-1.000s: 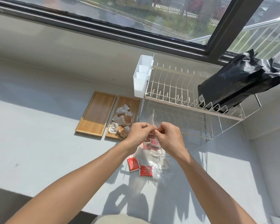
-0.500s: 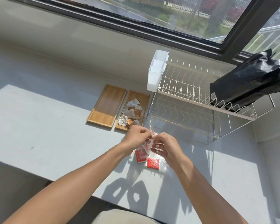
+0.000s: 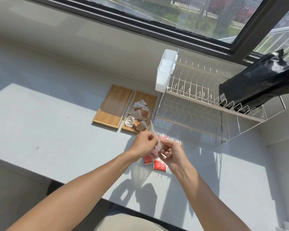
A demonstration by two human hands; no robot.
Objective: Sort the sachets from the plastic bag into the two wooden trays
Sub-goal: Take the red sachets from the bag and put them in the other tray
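Sunlit grey bench [image 3: 60,130] runs under a window, carrying two wooden trays side by side: the left tray [image 3: 113,106] bare, the right tray [image 3: 148,100] heaped with brown and silver sachets [image 3: 138,115]. Just in front, the left hand [image 3: 144,144] and right hand [image 3: 171,153] both pinch a clear plastic bag [image 3: 154,134], apparently at its mouth. Red sachets [image 3: 159,165] lie beneath the hands. A wire dish rack [image 3: 198,104] stands to the right.

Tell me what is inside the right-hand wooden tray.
The right wooden tray holds a loose pile of brown and silvery-white sachets overlapping each other. Whatever lies beneath the top ones is covered, so a count is not possible.
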